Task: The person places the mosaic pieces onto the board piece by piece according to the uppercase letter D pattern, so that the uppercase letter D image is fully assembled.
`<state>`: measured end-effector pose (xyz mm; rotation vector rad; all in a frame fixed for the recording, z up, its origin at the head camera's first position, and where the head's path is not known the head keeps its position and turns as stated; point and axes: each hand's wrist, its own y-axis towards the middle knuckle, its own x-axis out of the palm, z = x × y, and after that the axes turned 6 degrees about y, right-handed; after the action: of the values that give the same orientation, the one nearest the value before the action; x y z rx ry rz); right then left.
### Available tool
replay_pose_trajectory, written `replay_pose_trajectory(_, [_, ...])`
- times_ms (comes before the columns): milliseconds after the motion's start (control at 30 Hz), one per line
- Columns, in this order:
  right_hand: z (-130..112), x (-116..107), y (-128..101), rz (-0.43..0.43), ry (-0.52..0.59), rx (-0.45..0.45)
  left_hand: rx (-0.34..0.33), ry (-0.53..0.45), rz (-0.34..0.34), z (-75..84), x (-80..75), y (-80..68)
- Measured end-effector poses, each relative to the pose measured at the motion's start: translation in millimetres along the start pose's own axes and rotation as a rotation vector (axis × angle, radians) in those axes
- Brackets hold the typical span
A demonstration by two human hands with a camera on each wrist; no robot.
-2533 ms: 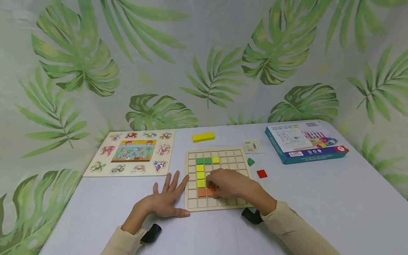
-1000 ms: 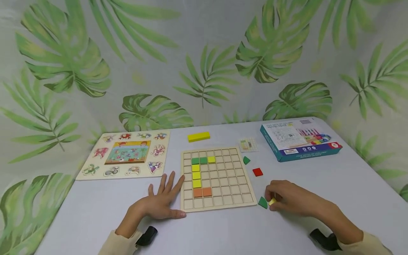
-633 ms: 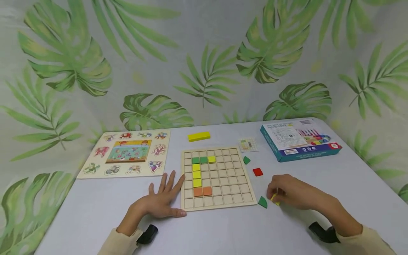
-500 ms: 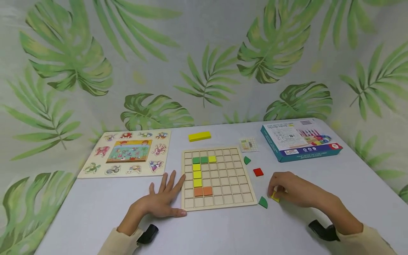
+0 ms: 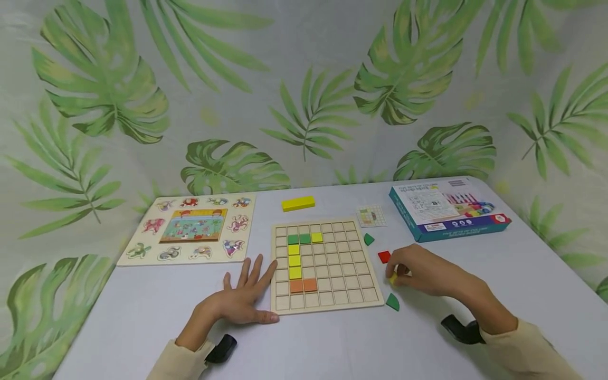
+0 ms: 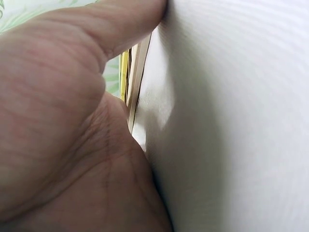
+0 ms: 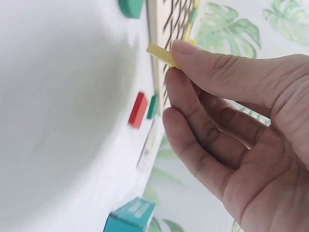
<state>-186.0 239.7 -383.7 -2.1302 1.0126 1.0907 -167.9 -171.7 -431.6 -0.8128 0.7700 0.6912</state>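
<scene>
The right hand [image 5: 420, 272] pinches a small yellow piece [image 7: 161, 54] only by its edge, so it may slip before reaching the grid board [image 5: 351, 285], which the flat, open left hand [image 5: 242, 301] touches and steadies.

print on blue box [image 5: 448, 212], too small to read

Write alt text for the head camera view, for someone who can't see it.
A person's right hand pinches a small yellow piece just right of a wooden grid board on a white table. Their left hand rests flat at the board's left edge.
</scene>
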Motion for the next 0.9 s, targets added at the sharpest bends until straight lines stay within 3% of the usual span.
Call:
replay_pose_trajectory(233, [-12.2,5.3,17.7,0.011,0.007,-0.055,-0.005,0.021,0.024,-5.8,7.5,4.1])
replay_pose_trajectory(533, [-21.7,12.5,28.2,0.035,0.036,-0.058,-0.019,0.021,0.002,3.5,0.4,0.5])
replay_pose_trajectory(900, [-32.6,20.2,43.7,0.047,0.022,-0.126,-0.018,0.009,-0.008,4.3,-2.7,-1.6])
